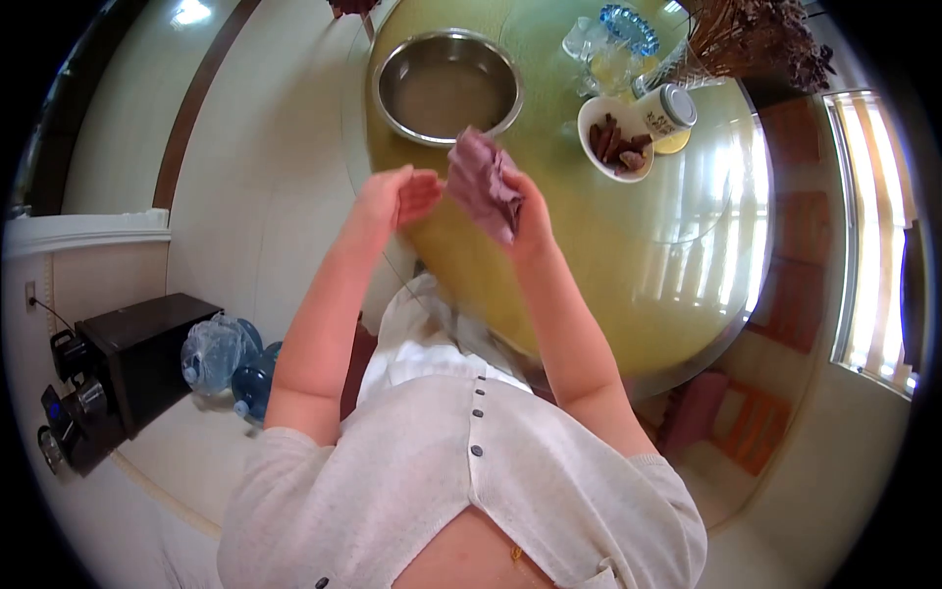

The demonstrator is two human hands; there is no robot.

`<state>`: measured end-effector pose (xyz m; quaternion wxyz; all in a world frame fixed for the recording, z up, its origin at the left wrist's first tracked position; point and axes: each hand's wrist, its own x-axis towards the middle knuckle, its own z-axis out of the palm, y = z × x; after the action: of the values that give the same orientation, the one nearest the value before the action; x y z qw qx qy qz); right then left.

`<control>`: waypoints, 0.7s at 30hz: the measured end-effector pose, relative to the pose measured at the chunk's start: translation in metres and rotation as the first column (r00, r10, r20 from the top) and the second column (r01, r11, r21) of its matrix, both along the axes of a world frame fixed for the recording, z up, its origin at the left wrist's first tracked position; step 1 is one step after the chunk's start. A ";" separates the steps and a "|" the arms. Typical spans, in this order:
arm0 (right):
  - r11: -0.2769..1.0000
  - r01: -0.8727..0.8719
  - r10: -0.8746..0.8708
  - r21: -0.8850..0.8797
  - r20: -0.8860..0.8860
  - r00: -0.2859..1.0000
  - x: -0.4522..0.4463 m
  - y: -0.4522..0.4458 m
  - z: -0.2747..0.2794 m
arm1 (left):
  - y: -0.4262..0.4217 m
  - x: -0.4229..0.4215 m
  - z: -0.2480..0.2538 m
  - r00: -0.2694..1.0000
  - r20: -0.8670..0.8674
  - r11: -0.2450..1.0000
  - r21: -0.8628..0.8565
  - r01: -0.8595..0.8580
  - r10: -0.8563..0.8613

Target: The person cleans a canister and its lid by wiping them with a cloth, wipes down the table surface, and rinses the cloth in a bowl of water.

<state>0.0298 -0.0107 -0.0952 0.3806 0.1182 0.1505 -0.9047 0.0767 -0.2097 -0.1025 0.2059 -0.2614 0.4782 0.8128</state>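
A crumpled mauve cloth (479,187) is gripped in my right hand (531,211), the thumb and fingers closed on its right side. My left hand (397,199) is just left of the cloth, its fingers apart from the thumb and nothing in it. Just beyond both hands, a round metal basin (408,132) rests on the table; it seems to hold some liquid. The cloth is raised in front of the basin's near rim.
The round glossy table (599,285) bears a white bowl (587,126) of brown pieces, a lidded jar (670,110), a blue glass dish (629,29), clear plastic and dried flowers (760,44). Large water bottles (218,355) and a black cabinet (147,339) stand at the left.
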 end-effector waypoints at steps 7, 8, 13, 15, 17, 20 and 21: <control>0.701 0.340 -0.028 0.626 -0.452 0.891 -0.127 -0.071 -0.016 | -0.011 -0.132 -0.055 0.867 -0.439 0.677 -0.714 -0.178 -0.235; 0.819 0.270 -0.129 0.506 -0.296 0.946 -0.141 -0.077 -0.029 | -0.010 -0.137 -0.045 0.903 -0.370 0.734 -0.672 -0.100 -0.216; 0.850 0.285 -0.146 0.443 -0.322 0.936 -0.158 -0.075 -0.007 | -0.011 -0.145 -0.029 0.948 -0.269 0.811 -0.585 -0.021 -0.169; 0.682 0.408 0.059 0.607 -0.602 0.797 -0.164 -0.078 -0.023 | -0.011 -0.151 -0.026 0.950 -0.278 0.801 -0.597 -0.052 -0.145; 0.454 0.258 0.339 0.853 -0.433 0.835 -0.162 -0.081 -0.038 | -0.008 -0.149 -0.033 0.953 -0.277 0.788 -0.610 -0.076 -0.122; 0.715 0.187 -0.031 0.673 -0.238 0.971 -0.164 -0.082 -0.035 | -0.010 -0.165 -0.041 0.980 -0.200 0.893 -0.439 -0.099 0.010; 0.772 0.207 -0.058 0.601 -0.257 0.965 -0.162 -0.081 -0.034 | -0.011 -0.162 -0.032 0.972 -0.233 0.926 -0.360 -0.118 0.033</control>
<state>-0.1321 -0.0917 -0.1293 0.2356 0.1451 0.4738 -0.8360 -0.0848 -0.2206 -0.1342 0.0665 -0.2211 0.6327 0.7391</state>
